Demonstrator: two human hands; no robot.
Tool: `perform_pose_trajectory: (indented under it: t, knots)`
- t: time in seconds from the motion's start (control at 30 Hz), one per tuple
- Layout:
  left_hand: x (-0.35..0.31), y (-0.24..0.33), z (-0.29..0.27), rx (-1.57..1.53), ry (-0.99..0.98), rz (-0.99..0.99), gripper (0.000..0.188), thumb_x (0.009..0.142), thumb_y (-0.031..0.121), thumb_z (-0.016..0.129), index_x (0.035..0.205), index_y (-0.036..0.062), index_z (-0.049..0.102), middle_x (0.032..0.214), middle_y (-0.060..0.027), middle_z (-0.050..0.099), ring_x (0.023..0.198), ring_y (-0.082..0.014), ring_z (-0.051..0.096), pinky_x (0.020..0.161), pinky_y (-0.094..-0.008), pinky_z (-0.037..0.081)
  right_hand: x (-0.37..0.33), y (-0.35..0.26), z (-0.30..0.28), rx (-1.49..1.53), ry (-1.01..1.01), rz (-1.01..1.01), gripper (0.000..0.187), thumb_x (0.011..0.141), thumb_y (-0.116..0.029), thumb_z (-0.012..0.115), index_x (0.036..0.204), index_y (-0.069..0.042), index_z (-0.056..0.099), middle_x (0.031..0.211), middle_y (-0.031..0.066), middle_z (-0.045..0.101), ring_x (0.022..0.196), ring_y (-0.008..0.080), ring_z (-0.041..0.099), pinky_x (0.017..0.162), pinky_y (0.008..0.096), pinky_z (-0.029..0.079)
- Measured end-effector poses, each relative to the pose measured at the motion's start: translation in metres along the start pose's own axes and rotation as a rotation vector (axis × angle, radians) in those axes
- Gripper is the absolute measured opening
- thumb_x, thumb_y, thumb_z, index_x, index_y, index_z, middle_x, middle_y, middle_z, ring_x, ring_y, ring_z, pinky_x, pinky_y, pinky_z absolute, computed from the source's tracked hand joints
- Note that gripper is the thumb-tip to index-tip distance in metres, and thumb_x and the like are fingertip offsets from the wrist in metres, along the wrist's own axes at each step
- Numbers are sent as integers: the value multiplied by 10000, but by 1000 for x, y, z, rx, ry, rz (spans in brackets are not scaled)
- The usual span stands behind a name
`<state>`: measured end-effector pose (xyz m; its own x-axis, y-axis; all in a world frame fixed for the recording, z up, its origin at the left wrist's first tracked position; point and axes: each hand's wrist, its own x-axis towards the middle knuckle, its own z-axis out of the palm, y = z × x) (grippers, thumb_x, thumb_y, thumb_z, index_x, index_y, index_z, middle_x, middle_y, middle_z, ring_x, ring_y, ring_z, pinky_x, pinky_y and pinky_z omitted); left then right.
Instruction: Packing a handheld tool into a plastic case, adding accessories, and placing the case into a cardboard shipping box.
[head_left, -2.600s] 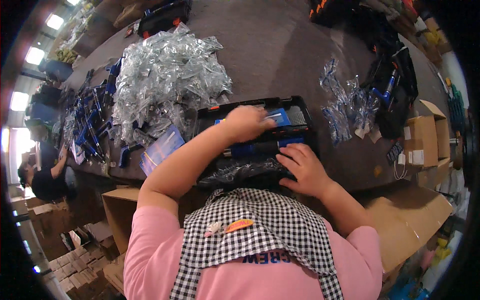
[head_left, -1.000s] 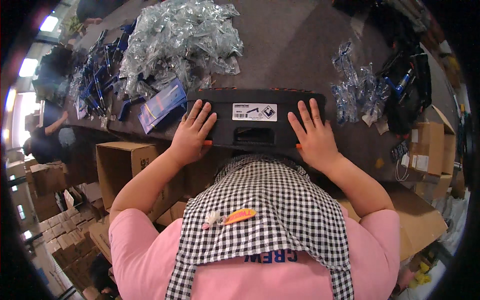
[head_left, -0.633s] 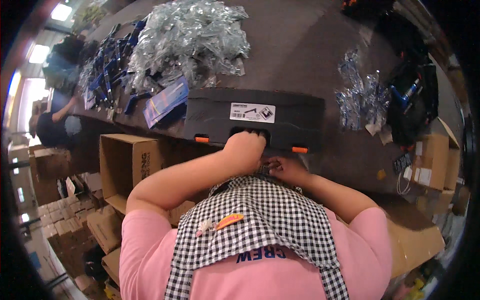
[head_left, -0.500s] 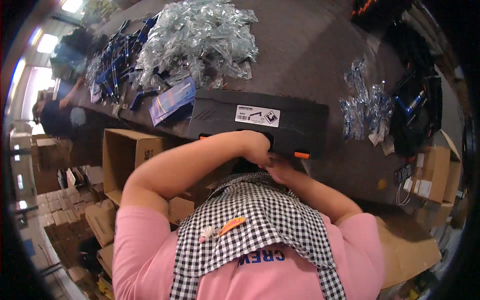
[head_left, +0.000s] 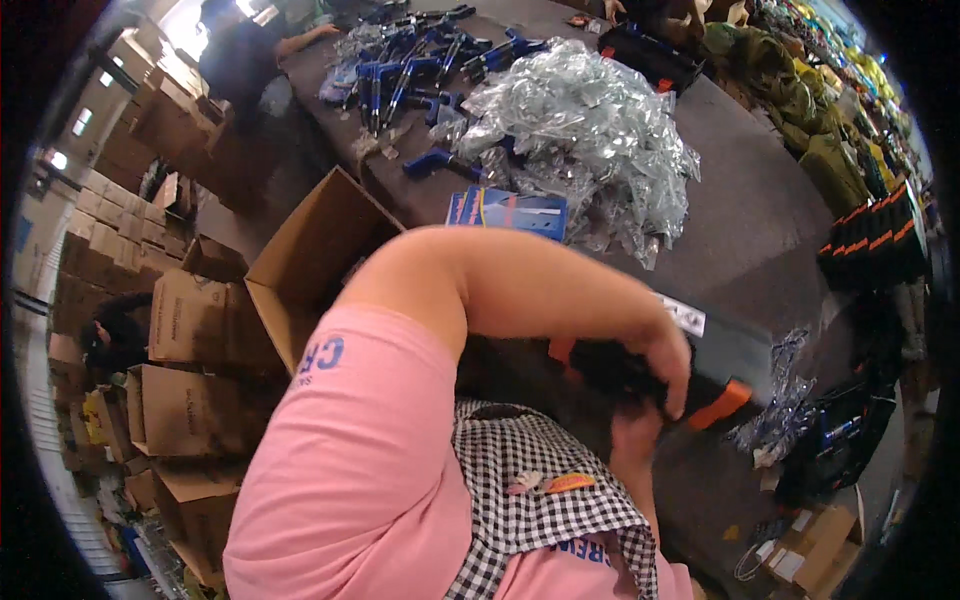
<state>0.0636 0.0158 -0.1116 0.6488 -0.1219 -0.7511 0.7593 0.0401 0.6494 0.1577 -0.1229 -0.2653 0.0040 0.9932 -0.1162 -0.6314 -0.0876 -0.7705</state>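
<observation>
A black plastic carrying case point(head_left: 738, 345) with a white label and orange latches lies on the dark table in front of me, partly covered by my arm. My left hand point(head_left: 668, 362) reaches across to the front edge of the case, its fingers bent downward and pressed together. Whatever they hold is hidden. Just below it, my right hand point(head_left: 637, 430) is raised close to the same edge, its fingers blurred and partly behind the left hand. An orange latch point(head_left: 720, 403) shows to the right of both hands.
Behind my arm are blue booklets point(head_left: 510, 210) and a heap of clear plastic bags point(head_left: 590, 125). Blue-and-black tools point(head_left: 400, 80) lie farther left. An open carton point(head_left: 325, 260) stands at the table's left. More black cases point(head_left: 875, 240) are stacked right. Another person point(head_left: 240, 55) works far left.
The whole view has swung, so the case now appears farther right and turned. My left arm crosses more of the picture, and both hands remain at the case's front edge.
</observation>
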Motion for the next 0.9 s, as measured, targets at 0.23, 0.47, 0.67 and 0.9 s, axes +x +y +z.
perform_pose_trajectory:
  t: [0.23,0.47,0.67,0.9]
  knots:
    - [-170,-103,17,-658,111,553,372,838,367,615,1019,44,647,971,-45,661,858,-151,602,731,-299,468,1,-15,180,54,165,38,377,912,-193,545,1233,-8,478,1117,120,587,1020,260,585,930,417,465]
    - [-396,-202,81,-467,737,513,767,854,535,541,1360,-21,386,1303,-134,516,1158,-211,527,890,-323,469,58,39,385,177,-499,323,414,876,-174,517,1269,-49,476,1214,101,575,1136,274,555,978,419,446]
    - [-470,-332,118,-856,1048,600,724,785,651,598,1117,9,551,959,-62,620,862,-167,639,664,-248,504,110,193,487,242,-618,608,287,902,-200,449,1136,-80,565,1058,78,620,961,232,604,899,411,490]
    - [-442,-481,110,-1300,833,626,899,669,779,577,1141,13,553,977,-115,647,890,-259,663,654,-320,553,99,313,495,145,-459,955,226,924,-242,438,1022,-106,590,921,37,625,810,182,602,801,387,526]
